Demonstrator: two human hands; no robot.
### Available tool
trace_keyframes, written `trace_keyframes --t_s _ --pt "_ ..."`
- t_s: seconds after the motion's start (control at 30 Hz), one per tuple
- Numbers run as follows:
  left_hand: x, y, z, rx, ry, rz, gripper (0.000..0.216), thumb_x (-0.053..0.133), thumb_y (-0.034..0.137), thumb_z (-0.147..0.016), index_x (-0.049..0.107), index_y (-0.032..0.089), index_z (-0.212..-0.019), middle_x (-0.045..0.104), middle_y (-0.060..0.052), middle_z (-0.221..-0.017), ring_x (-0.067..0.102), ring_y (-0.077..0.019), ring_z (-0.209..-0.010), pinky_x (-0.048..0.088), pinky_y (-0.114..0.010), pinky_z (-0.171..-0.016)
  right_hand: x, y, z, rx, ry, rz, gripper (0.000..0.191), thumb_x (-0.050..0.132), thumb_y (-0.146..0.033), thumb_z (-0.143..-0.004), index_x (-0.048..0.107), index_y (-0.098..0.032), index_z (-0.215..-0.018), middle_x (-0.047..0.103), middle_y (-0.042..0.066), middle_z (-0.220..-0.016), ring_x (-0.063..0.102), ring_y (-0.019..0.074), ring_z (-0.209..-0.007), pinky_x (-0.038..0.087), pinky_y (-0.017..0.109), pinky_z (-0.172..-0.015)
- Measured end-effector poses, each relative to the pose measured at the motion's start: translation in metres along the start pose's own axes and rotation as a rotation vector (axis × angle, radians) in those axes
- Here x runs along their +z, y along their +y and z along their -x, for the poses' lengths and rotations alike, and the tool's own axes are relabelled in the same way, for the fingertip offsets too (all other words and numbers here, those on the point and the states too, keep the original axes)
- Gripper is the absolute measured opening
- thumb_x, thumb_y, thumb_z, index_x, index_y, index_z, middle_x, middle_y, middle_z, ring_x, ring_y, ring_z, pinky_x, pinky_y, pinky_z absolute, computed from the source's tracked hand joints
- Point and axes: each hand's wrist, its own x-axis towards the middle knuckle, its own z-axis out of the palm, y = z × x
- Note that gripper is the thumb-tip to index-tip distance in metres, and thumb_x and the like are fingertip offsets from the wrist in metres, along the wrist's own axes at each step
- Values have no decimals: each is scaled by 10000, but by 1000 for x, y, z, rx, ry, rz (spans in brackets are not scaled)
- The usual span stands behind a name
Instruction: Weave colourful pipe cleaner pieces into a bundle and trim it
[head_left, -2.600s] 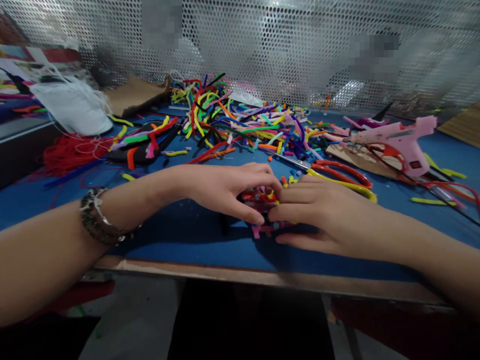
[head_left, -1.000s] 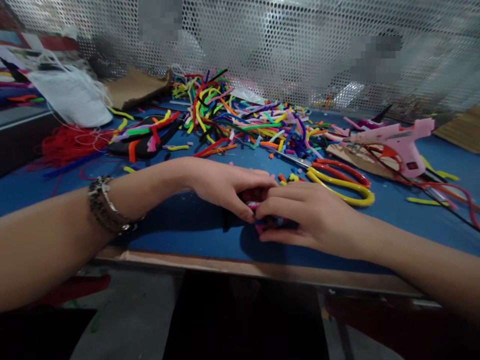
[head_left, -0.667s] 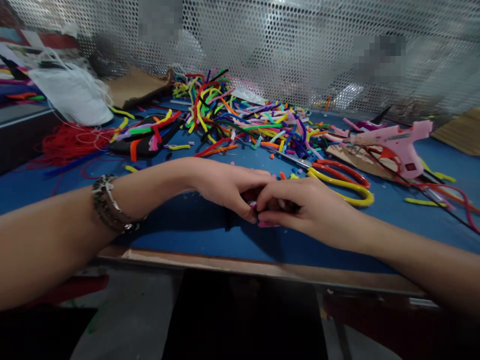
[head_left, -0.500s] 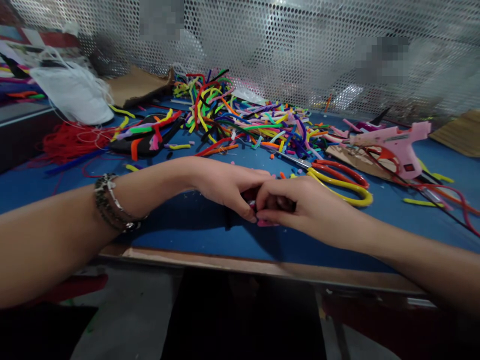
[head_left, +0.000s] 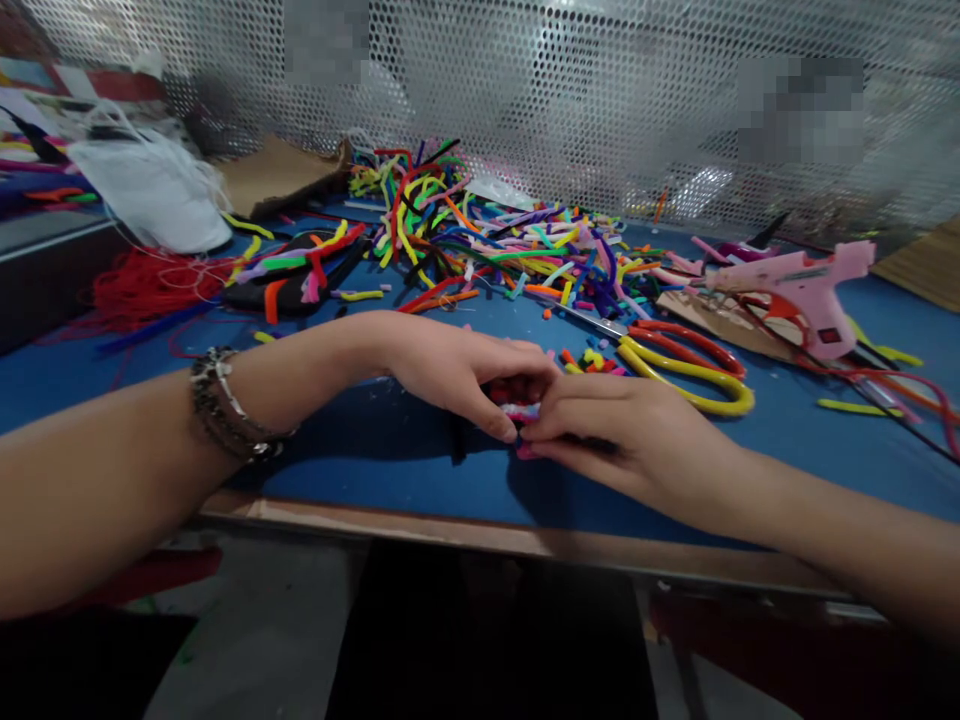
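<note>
At the far left of the blue table (head_left: 360, 470), a white bag (head_left: 150, 190) sits at the back, with a tangle of red string (head_left: 142, 285) lying just in front of it. Beside the string is a flat black pouch (head_left: 296, 290) with a few coloured pipe cleaners draped over it, and behind that a sheet of cardboard (head_left: 274, 180) leans near the mesh screen (head_left: 540, 100) that runs along the back.

The left forearm comes in from the left with a bracelet (head_left: 229, 410) at the wrist. The left hand (head_left: 457, 365) rests near the front edge of the table, fingers curled over and thumb pressed in, pinching a little bundle (head_left: 519, 408) of red and pink pipe-cleaner bits. The bundle sits low over the table between the two hands, and most of it is hidden by the fingers. Far behind it, in the middle of the table, lies a big loose pile of pipe cleaners (head_left: 487, 240) in many colours.

The right hand (head_left: 637, 435) meets the left fingertip to fingertip, its thumb and fingers closed on the other side of the same bundle. Just beyond its knuckles lie a few short cut bits (head_left: 592, 358) and a pair of scissors (head_left: 694, 365) with yellow and red handles. Further right, a pink glue gun (head_left: 806, 285) stands on a scrap of card (head_left: 712, 312), well apart from the hands.
</note>
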Motion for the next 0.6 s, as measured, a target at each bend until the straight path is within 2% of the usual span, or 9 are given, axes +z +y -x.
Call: trace_keyframes --t_s 0.17,0.3,0.43,0.5,0.57,0.6 --pt "1 2 0 43 19 92 487 547 206 -704 456 187 -1182 526 -5 -1116 471 -142 -972 350 -161 -817 -1 -3 0 -144 -52 243 278 364 -202 -880 627 -150 -807 624 38 -785 560 132 -756 435 246 -715" --pt "0 3 -1 41 2 177 498 543 183 -699 454 195 -1189 547 2 -1073 494 -135 -942 370 -152 -776 0 -7 2 -260 -94 353 282 358 -154 -861 621 -144 -760 615 44 -759 541 147 -720 432 275 -683" --pt "-1 1 -2 5 10 258 372 507 209 -731 519 201 -1102 586 5 -952 526 -128 -831 393 -161 -691 -4 -10 7 -131 -112 274 218 406 -195 -846 619 -163 -877 611 42 -863 550 145 -794 437 270 -731" --pt "-1 0 -2 10 31 234 315 502 220 -741 538 192 -1052 584 6 -912 520 -119 -792 390 -159 -668 -13 -9 9 -99 -22 238 220 418 -222 -843 600 -176 -959 594 46 -915 546 138 -825 435 253 -735" --pt "0 0 -3 25 50 173 303 500 231 -753 525 187 -1052 569 4 -915 508 -110 -785 387 -157 -670 -25 -5 9 -60 214 286 223 433 -238 -831 586 -171 -979 580 56 -902 536 143 -820 425 252 -712" --pt "1 0 -4 31 64 137 306 498 238 -761 512 184 -1062 559 0 -933 501 -107 -791 386 -159 -679 -32 -1 10 25 333 335 213 421 -239 -832 587 -174 -950 581 55 -882 534 148 -809 417 259 -700"
